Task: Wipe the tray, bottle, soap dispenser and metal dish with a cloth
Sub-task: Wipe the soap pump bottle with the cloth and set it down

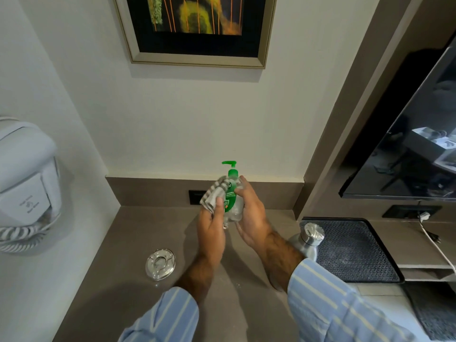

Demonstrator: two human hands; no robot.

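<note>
A clear soap dispenser (232,193) with a green pump and green label is held upright above the brown counter. My right hand (249,213) grips its right side and base. My left hand (212,225) presses a grey and white striped cloth (214,193) against the dispenser's left side. A round metal dish (160,263) lies on the counter to the left of my forearms. A steel bottle (307,239) stands at the right, partly hidden by my right forearm. The black textured tray (355,250) lies just right of the bottle.
A wall-mounted hair dryer (27,191) with a coiled cord hangs at the left. A dark television screen (407,149) is mounted at the right, above a socket with a white cable (434,240). A framed picture (197,28) hangs on the wall ahead.
</note>
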